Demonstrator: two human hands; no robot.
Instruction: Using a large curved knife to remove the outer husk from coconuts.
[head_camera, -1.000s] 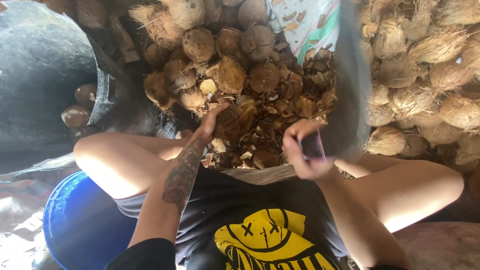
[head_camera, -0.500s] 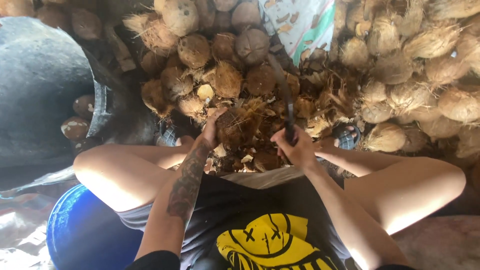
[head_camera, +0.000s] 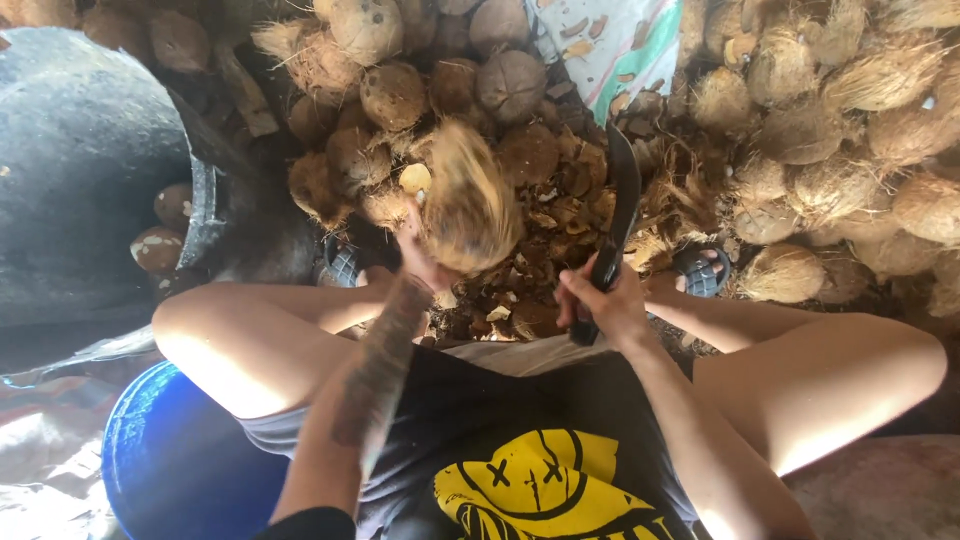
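Observation:
I sit with knees apart above a heap of coconuts. My left hand (head_camera: 418, 262) grips a fibrous, husky coconut (head_camera: 468, 200), blurred by motion, raised over the pile of shell chips (head_camera: 545, 290) between my feet. My right hand (head_camera: 600, 305) is closed around the black handle of a long dark machete (head_camera: 620, 195), blade pointing up and away, just right of the coconut and apart from it.
Brown de-husked coconuts (head_camera: 505, 85) lie ahead, hairy husked coconuts (head_camera: 850, 120) at the right. A big black tub (head_camera: 90, 170) stands at the left with coconuts beside its rim. A blue bucket (head_camera: 170, 460) sits under my left thigh. Sandalled feet (head_camera: 700, 270) rest among the chips.
My left hand has lifted a husky coconut off the pile toward me. My right hand has shifted right and down with the machete, blade now clear of the heap.

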